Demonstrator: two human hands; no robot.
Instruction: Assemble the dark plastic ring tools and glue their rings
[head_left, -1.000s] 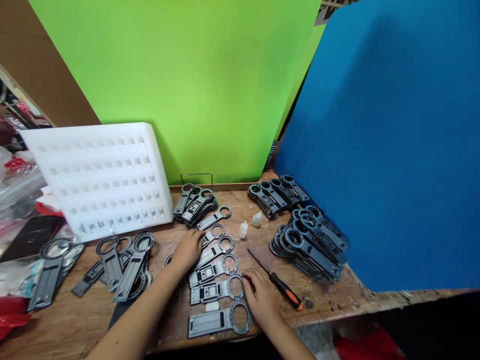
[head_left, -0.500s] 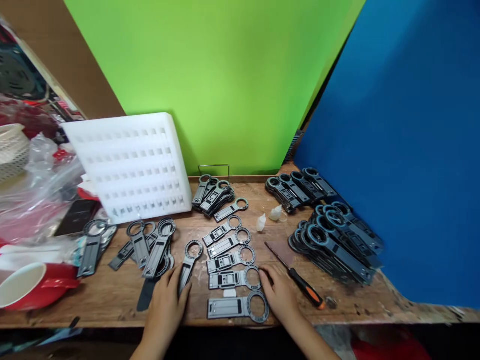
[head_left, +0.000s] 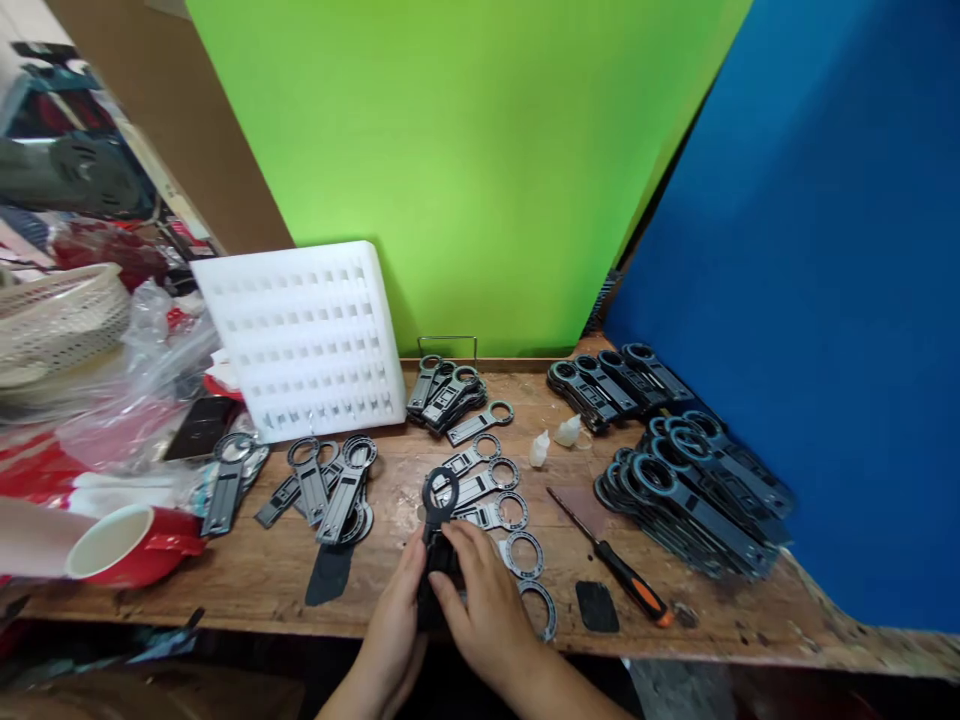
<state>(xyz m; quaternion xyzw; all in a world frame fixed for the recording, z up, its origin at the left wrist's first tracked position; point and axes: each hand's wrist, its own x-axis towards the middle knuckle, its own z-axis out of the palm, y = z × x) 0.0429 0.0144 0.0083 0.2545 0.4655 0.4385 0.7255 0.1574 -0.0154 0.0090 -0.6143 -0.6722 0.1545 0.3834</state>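
Note:
Near the table's front edge, both of my hands hold one flat plastic part with a ring head [head_left: 436,516]. Its dark side faces me and the ring points away. My left hand [head_left: 397,605] grips the part's left edge. From the right, my right hand [head_left: 484,600] closes on it with thumb and fingers, hiding most of the handle. Beneath and beside my right hand lies a column of similar grey ring-headed parts [head_left: 499,512], partly covered. To the left rests a loose pile of the same parts [head_left: 345,500].
Stacked ring-headed parts [head_left: 690,490] lie at right, near a screwdriver [head_left: 626,580] and a black pad [head_left: 598,606]. Two small white bottles [head_left: 568,431] stand mid-table. A white slotted foam block [head_left: 315,340] leans at the back. A red mug [head_left: 135,545] sits at left.
My left hand has lifted a ring-headed part from the table and brought it rightward. My right hand has moved left to hold it too, uncovering the black pad. The view has turned slightly left.

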